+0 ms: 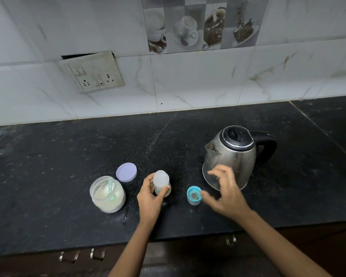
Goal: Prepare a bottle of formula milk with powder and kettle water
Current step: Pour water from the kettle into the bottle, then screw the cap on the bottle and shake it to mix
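Note:
A small clear baby bottle (161,181) stands upright on the black counter (58,166), and my left hand (151,198) is wrapped around it. Just to its right lies the bottle's blue teat ring (193,195), upside down on the counter. My right hand (225,191) hovers beside that ring, fingers apart and blurred, holding nothing; its thumb is close to the ring. An open jar of pale formula powder (107,194) with a scoop inside sits left of the bottle. A steel kettle (233,156) with a black lid and handle stands behind my right hand.
The jar's lilac lid (126,172) lies on the counter behind the jar. A tiled wall with a socket plate (94,72) rises at the back. Drawer handles (78,255) show below the counter's front edge.

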`<state>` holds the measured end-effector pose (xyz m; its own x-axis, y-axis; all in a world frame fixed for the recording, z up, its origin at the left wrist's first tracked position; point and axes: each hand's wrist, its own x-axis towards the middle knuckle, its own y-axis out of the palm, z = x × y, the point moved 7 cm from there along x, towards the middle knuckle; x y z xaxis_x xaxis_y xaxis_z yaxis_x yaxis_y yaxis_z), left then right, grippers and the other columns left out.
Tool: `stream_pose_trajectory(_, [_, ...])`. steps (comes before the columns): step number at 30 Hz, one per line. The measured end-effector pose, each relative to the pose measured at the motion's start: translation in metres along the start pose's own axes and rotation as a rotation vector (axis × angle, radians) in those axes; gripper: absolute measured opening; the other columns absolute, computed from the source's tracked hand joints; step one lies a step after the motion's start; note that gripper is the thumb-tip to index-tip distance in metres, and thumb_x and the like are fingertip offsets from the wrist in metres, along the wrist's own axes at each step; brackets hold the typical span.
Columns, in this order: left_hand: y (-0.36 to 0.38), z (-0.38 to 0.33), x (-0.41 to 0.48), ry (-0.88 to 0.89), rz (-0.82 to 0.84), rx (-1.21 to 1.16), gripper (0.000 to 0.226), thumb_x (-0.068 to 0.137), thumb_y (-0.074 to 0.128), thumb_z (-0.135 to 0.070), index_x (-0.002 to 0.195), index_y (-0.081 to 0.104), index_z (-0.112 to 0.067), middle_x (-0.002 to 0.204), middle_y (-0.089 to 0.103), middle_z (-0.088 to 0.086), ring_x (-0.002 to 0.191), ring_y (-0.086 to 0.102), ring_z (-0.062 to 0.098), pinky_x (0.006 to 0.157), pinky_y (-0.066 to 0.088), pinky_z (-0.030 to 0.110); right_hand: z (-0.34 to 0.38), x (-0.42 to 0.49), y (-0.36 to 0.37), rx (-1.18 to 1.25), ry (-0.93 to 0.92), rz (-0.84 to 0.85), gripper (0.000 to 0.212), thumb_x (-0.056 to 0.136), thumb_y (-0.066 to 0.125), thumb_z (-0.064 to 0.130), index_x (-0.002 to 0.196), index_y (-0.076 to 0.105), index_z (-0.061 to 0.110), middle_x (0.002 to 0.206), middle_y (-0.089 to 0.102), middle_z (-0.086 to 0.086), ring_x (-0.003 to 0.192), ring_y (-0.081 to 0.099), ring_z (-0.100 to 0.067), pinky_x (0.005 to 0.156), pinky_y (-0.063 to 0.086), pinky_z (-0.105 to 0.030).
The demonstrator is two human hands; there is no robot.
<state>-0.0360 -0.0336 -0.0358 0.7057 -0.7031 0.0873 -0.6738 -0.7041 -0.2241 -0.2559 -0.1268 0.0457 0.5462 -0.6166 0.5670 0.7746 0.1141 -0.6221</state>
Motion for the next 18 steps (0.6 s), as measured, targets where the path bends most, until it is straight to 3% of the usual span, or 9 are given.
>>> stream_pose_trajectory(4, [0.001, 0.004, 0.000, -0.009, 0.033, 0.048, 0.054, 0.075, 0.081, -0.015, 0.121, 0.054, -0.026, 0.117, 0.062, -0.013, 0.107, 0.060, -0.001, 0.088, 0.044, 0.009, -0.026, -0.021, 0.055, -0.047, 0.353, 0.382, 0.085, 0.071, 0.074, 0.048, 0.140, 0.034, 0.019, 0.130, 0.031, 0.006, 0.124, 0.037, -0.011, 0.104, 0.039, -0.030])
stream_pose_trajectory(6, [0.000, 0.008, -0.002, -0.031, 0.037, 0.075, 0.067, 0.073, 0.083, -0.017, 0.131, 0.048, -0.018, 0.126, 0.056, -0.010, 0.114, 0.055, 0.002, 0.097, 0.041, 0.014, -0.033, -0.028, 0.070, -0.063, 0.447, 0.463, 0.079, 0.072, 0.074, 0.047, 0.137, 0.037, 0.022, 0.127, 0.034, 0.006, 0.121, 0.039, -0.010, 0.100, 0.044, -0.035])
stream_pose_trajectory(8, [-0.004, 0.007, -0.009, -0.023, -0.026, 0.123, 0.072, 0.070, 0.085, -0.017, 0.130, 0.045, -0.012, 0.126, 0.049, -0.005, 0.113, 0.050, 0.007, 0.099, 0.039, 0.021, -0.037, -0.032, 0.075, -0.019, 0.490, 0.460, 0.063, 0.073, 0.074, 0.043, 0.127, 0.045, 0.028, 0.120, 0.040, 0.010, 0.112, 0.045, -0.007, 0.094, 0.047, -0.038])
stream_pose_trajectory(11, [-0.007, 0.003, -0.034, 0.083, -0.085, 0.174, 0.059, 0.068, 0.085, -0.013, 0.111, 0.046, -0.022, 0.105, 0.047, -0.007, 0.094, 0.050, 0.010, 0.086, 0.045, 0.026, -0.038, -0.035, 0.074, 0.059, 0.536, 0.404, 0.051, 0.071, 0.076, 0.037, 0.117, 0.052, 0.032, 0.113, 0.048, 0.013, 0.103, 0.051, -0.003, 0.089, 0.050, -0.036])
stream_pose_trajectory(14, [0.013, 0.011, -0.056, 0.114, 0.143, 0.189, 0.057, 0.069, 0.085, -0.017, 0.111, 0.049, -0.035, 0.102, 0.054, -0.011, 0.096, 0.054, 0.007, 0.084, 0.047, 0.024, -0.034, -0.032, 0.068, 0.153, 0.576, 0.351, 0.052, 0.069, 0.083, 0.025, 0.114, 0.058, 0.028, 0.110, 0.055, 0.010, 0.100, 0.055, -0.003, 0.086, 0.051, -0.025])
stream_pose_trajectory(18, [0.049, 0.016, -0.058, 0.116, 0.416, 0.286, 0.077, 0.071, 0.082, -0.030, 0.138, 0.044, -0.027, 0.127, 0.047, -0.018, 0.119, 0.043, -0.003, 0.101, 0.036, 0.018, -0.030, -0.032, 0.064, 0.259, 0.654, 0.322, 0.051, 0.067, 0.085, 0.016, 0.111, 0.061, 0.026, 0.108, 0.061, 0.012, 0.096, 0.060, 0.000, 0.079, 0.049, -0.014])
